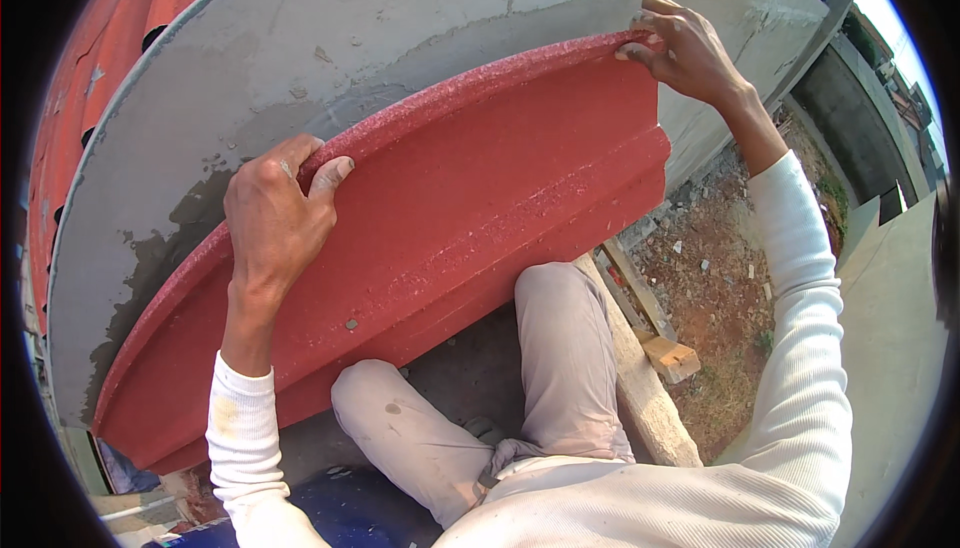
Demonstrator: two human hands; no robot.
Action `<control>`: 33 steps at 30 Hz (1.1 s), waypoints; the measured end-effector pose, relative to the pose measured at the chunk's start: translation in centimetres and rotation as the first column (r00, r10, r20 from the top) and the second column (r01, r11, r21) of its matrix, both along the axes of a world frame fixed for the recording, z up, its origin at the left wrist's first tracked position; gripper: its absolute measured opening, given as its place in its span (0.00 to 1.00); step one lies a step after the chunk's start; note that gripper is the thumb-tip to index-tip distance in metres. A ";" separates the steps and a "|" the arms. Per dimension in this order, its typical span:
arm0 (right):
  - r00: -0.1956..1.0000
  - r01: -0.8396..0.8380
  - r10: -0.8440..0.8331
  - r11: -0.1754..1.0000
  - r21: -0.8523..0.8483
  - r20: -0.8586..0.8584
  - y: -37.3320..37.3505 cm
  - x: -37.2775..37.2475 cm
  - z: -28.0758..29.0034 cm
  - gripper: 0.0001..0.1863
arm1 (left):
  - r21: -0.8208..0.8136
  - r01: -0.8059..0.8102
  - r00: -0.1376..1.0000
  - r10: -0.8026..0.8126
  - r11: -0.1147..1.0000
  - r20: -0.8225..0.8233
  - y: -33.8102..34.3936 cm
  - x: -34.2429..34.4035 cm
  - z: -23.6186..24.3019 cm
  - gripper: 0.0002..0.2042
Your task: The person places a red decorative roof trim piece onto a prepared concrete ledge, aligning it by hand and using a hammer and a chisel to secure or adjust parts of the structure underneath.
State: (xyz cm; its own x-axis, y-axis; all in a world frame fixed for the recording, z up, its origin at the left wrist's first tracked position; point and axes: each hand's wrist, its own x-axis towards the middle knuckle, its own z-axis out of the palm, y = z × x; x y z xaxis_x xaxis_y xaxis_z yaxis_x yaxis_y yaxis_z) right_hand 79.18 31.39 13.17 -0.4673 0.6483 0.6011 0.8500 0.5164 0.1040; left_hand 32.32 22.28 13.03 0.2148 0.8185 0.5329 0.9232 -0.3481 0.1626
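A long red moulded panel (480,178) with a ridged profile leans in front of me, its thick upper edge up against a grey plastered wall (300,28). My left hand (280,210) is closed over that edge left of the middle, thumb on the near face. Near the right end, my right hand (688,53) pinches the same edge between thumb and fingers. The panel's lower edge is by my knees, partly hidden behind them. Pale smears mark my fingers, and part of the wall behind the panel looks darker and damp.
Red roofing (120,23) runs beyond the wall at the left. To the right of my legs lies a wooden beam (645,388) with a wood block (670,358) beside it. Rubble-strewn ground (715,298) shows below. Something blue (350,513) is under me.
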 end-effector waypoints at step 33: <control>0.976 0.218 -0.219 0.972 0.081 0.001 0.3 6.3 -5.9 0.16 | 0.459 0.010 0.949 -0.153 0.888 0.276 -3.6 -2.0 -3.6 0.18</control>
